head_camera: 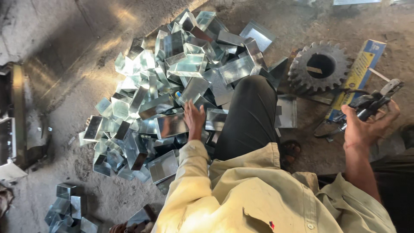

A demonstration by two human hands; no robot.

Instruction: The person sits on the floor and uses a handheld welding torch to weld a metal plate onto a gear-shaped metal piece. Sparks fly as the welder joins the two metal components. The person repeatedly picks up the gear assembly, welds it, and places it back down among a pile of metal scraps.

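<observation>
Galvanised sheet-metal boxes (172,86) lie heaped on the floor, a smaller cluster (69,207) apart, as the left hand (194,118) reaches open-fingered into the heap and the right hand (366,125) grips a rivet tool (371,103).

A large toothed gear wheel (319,66) with a round centre hole lies flat on the dusty concrete floor (64,108). A long blue and yellow carton (359,73) lies just beside the gear wheel, set at a slant. A flat metal sheet (287,111) rests on the floor below the gear wheel. A small cluster of folded metal boxes (69,209) sits at the lower left. A dark machine frame (15,116) occupies the left edge.
</observation>
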